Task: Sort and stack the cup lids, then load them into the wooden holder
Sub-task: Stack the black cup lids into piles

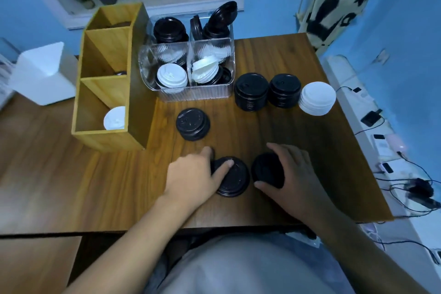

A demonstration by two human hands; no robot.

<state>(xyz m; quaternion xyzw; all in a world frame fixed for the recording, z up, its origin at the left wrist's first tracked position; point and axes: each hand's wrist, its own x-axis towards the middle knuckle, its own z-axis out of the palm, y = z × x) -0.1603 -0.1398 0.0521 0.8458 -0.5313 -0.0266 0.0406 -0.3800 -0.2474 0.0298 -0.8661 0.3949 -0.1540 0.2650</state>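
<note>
Our left hand (pixel 191 174) grips the low black lid stack (pixel 235 181) at lower centre of the frame, and just right of it our right hand (pixel 298 174) curls round a second black stack (pixel 266 170), both on the worktop (pixel 286 55). We judge this the stacking step: next, one stack needs seating squarely on the other. It then goes to the wooden holder (pixel 107 138) at upper left, where one white lid (pixel 114 118) lies.
</note>
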